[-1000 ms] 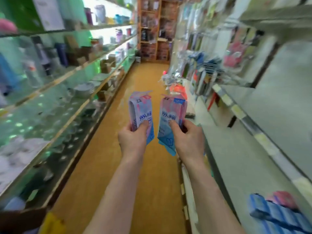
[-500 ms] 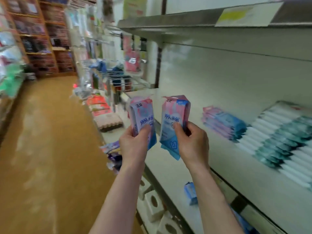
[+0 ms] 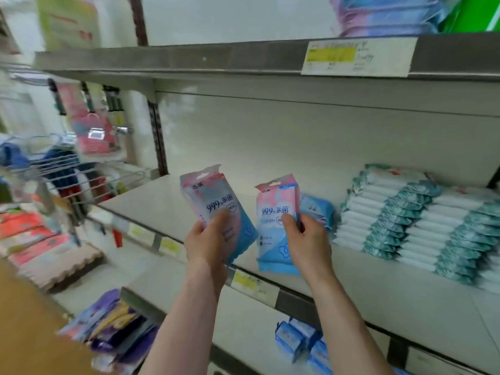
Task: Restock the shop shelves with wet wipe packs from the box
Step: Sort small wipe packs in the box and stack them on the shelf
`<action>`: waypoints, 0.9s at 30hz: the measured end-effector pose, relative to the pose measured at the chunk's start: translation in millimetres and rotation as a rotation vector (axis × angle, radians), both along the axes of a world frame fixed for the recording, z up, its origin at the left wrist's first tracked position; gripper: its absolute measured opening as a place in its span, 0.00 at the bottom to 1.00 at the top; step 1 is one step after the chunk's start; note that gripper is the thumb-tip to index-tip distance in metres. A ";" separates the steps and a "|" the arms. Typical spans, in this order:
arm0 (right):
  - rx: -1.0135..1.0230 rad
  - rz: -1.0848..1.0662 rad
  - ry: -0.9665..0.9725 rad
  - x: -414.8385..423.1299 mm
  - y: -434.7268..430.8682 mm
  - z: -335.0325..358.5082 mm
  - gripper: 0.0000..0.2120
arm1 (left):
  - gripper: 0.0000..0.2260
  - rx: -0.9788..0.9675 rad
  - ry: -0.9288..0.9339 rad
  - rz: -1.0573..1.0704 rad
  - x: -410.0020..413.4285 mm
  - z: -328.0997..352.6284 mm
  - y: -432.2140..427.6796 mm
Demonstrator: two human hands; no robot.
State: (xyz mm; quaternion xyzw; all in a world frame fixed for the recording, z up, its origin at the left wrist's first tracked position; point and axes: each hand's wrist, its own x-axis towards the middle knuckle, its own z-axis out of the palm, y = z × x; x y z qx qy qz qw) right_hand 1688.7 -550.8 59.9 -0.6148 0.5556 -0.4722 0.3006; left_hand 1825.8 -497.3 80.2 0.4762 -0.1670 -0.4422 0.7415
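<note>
**A:** Fingers (image 3: 220,221) curled tight on both sides! The left hand (image 3: 205,244) grips the left pack (image 3: 213,201) with its thumb across the front. The right hand (image 3: 308,242) pinches the right pack (image 3: 274,212) upright, thumb on its face.

**B:** Neither pack is down yet?

**A:** No, both are in the air, just in front of the middle shelf (image 3: 162,204) and over its front lip.

**B:** So this is the placing step, I'd say.

**A:** Looks it. Just behind the right pack lies a blue pile (image 3: 316,209) of similar packs, and farther right are white-and-teal stacks (image 3: 405,212).

**B:** Next move, I reckon: reach in and lay both flat on or beside that pile without nudging it.
</note>
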 end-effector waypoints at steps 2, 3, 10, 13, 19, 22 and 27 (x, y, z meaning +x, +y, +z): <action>0.067 0.005 -0.085 -3.6 -12.2 -0.3 0.14 | 0.10 -0.035 0.042 -0.133 6.7 2.6 -12.8; 0.100 0.011 -0.121 -6.5 -17.1 0.9 0.14 | 0.10 -0.046 0.087 -0.198 9.0 3.9 -20.4; 0.271 0.076 -0.075 -33.6 -52.7 15.1 0.20 | 0.10 -0.096 0.301 -0.651 13.3 23.1 -68.7; 0.311 0.154 0.036 -38.5 -67.7 24.1 0.18 | 0.11 -0.079 0.209 -0.783 7.2 31.9 -90.7; 0.158 0.199 0.330 -44.4 -109.5 55.7 0.15 | 0.10 0.111 0.084 -0.686 -4.5 44.6 -141.6; 0.219 0.296 0.618 -48.2 -127.7 74.0 0.24 | 0.09 0.152 0.204 -0.609 -9.6 47.8 -160.2; 0.238 0.354 0.858 -40.8 -146.1 76.7 0.37 | 0.16 0.200 0.368 -0.550 -19.5 43.1 -176.5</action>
